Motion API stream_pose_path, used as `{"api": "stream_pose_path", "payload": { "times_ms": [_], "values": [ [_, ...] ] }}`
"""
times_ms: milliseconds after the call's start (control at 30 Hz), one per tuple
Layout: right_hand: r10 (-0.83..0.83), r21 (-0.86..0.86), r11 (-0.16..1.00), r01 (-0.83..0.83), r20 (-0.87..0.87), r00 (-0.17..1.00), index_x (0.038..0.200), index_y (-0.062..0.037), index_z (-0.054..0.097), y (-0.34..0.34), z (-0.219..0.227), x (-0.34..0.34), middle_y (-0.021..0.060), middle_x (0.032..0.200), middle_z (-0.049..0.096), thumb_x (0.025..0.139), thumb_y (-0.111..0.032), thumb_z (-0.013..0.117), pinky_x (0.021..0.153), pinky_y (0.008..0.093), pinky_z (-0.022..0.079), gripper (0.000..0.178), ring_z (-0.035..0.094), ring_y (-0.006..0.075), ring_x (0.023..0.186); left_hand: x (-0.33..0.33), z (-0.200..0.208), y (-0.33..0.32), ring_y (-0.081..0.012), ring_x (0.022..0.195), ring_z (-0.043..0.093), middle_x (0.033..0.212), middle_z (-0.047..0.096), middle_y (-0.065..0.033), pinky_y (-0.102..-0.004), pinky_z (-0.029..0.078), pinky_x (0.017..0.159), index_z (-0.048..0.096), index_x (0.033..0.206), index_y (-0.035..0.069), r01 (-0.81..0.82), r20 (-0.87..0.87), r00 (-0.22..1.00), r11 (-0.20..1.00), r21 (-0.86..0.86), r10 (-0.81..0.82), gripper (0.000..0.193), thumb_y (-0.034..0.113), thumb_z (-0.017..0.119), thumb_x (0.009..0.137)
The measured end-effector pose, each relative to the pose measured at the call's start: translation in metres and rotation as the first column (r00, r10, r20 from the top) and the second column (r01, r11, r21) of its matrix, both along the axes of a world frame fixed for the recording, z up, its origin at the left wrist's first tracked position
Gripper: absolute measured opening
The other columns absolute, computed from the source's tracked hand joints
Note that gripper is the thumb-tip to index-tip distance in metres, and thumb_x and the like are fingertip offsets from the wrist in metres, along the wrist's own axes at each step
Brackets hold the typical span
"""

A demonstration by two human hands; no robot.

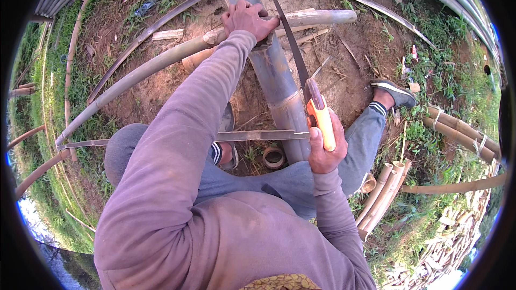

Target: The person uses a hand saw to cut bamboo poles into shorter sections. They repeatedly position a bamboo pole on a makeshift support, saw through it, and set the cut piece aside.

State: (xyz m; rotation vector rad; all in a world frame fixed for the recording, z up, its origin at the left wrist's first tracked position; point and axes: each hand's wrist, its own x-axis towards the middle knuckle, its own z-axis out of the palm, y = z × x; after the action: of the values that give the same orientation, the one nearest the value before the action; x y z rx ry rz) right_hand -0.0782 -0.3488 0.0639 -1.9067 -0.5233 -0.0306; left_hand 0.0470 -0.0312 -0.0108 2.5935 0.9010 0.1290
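Observation:
My right hand (329, 147) is wrapped round the yellow-orange handle (321, 123) of a handsaw. The saw's long dark blade (293, 43) points away from me, just right of a thick grey bamboo pole (278, 83). That pole runs from between my legs to the far side. My left hand (249, 20) presses on its upper part with curled fingers, where a thinner bamboo pole (140, 70) crosses. The blade passes close to the left fingers; whether it touches the pole cannot be made out. What lies under the left palm is hidden.
A flat bamboo strip (258, 136) lies across in front of my lap. On the ground sits a cut bamboo ring (273, 157). Short bamboo pieces (382, 193) stand bundled at the right, near tied poles (462, 134). My shoe (394, 93) rests at the right.

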Motion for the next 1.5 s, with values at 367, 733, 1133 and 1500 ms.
{"api": "stream_pose_path", "payload": {
  "times_ms": [367, 733, 1133, 1500],
  "values": [
    [0.005, 0.000, 1.000, -0.005, -0.072, 0.997, 0.137, 0.0125, 0.060, -0.036, -0.004, -0.008, 0.0231, 0.126, 0.074, 0.097, -0.017, 0.076, 0.102, 0.0405, 0.057, 0.052, 0.074, 0.0304, 0.115, -0.006, -0.003, -0.003, -0.0266, 0.133, 0.046, 0.128, 0.061, -0.0057, -0.0483, 0.025, 0.117, 0.083, 0.109, 0.026, 0.031, 0.050, 0.998, 0.999, 0.032, -0.032, 0.054, 0.069, 0.071, 0.079],
    [-0.060, 0.013, 0.998, 0.063, -0.154, 0.986, 0.138, 0.0110, 0.061, 0.003, -0.003, 0.001, 0.0228, 0.127, 0.073, 0.097, -0.007, 0.074, 0.101, 0.0369, 0.056, 0.046, 0.073, 0.0274, 0.115, -0.006, 0.000, 0.000, -0.0255, 0.134, 0.044, 0.129, 0.060, -0.0065, -0.0491, 0.022, 0.120, 0.082, 0.112, 0.025, 0.054, 0.045, 0.997, 0.998, 0.035, -0.055, 0.056, 0.070, 0.068, 0.082],
    [-0.034, 0.068, 0.997, 0.038, -0.065, 0.997, 0.134, 0.0054, 0.064, 0.060, -0.015, 0.053, 0.0167, 0.120, 0.073, 0.096, -0.007, 0.077, 0.094, 0.0346, 0.056, 0.042, 0.072, 0.0215, 0.107, -0.011, -0.003, 0.003, -0.0279, 0.136, 0.047, 0.133, 0.060, -0.0074, -0.0463, 0.027, 0.121, 0.078, 0.120, 0.024, 0.092, 0.092, 0.992, 0.993, -0.069, -0.085, 0.055, 0.062, 0.073, 0.082],
    [0.012, 0.198, 0.979, 0.045, -0.281, 0.960, 0.121, 0.0022, 0.063, 0.063, -0.009, 0.048, 0.0023, 0.093, 0.066, 0.101, -0.016, 0.076, 0.062, 0.0228, 0.052, 0.030, 0.063, 0.0063, 0.073, -0.067, 0.021, 0.051, -0.0366, 0.123, 0.068, 0.129, 0.070, -0.0176, -0.0488, 0.053, 0.104, 0.068, 0.125, 0.015, 0.216, -0.318, 0.927, 0.976, 0.020, -0.199, 0.046, 0.038, 0.078, 0.086]
  ]
}}
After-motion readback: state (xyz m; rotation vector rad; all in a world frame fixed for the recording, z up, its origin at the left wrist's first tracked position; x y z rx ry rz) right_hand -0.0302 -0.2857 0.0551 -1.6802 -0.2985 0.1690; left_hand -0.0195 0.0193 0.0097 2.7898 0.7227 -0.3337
